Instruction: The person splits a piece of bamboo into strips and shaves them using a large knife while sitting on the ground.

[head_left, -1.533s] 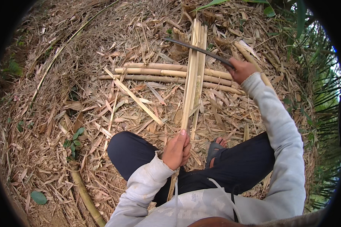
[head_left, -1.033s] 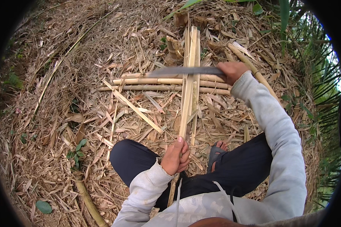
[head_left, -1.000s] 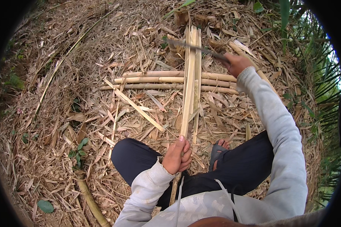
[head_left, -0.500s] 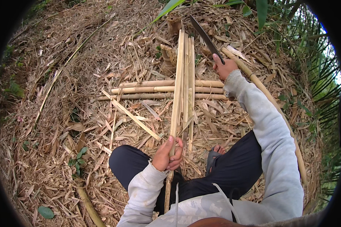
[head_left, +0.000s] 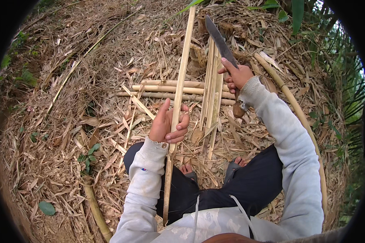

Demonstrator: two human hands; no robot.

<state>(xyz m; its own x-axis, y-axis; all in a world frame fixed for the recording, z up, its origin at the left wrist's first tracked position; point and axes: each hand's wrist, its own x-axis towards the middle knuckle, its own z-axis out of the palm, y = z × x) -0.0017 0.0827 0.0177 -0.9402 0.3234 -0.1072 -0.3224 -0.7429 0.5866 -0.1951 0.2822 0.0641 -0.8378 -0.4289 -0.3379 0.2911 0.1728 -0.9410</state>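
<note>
Split bamboo strip (head_left: 184, 52) is being shifted up and leftward since the last earlier frame, so a gap is now being shown between it and the other strips (head_left: 211, 81); left hand (head_left: 167, 126) is being raised with it, away from the lap. Nearest, dark trousers (head_left: 255, 174) are being bent at both knees, and the strip's lower end is being kept in front of the left thigh. By the left hand, the strip is being grasped midway, fingers being curled round it and thumb being pointed upward alongside. Sandalled feet (head_left: 233, 168) are being planted just beyond the lap. By the right hand (head_left: 239, 77), a long dark knife (head_left: 221, 40) is being gripped near its wooden handle, fingers being closed, thumb being extended toward the blade; the blade is being angled up-left, well apart from the held strip. Farther out, the other strips are being supported across several horizontal bamboo poles (head_left: 150, 88), while a long curved pole (head_left: 292, 99) is being seen on the right. Past the poles, cut stumps (head_left: 198, 56) are being surrounded by dry leaf litter (head_left: 105, 48); at far right, green foliage (head_left: 351, 105) is being blurred.
</note>
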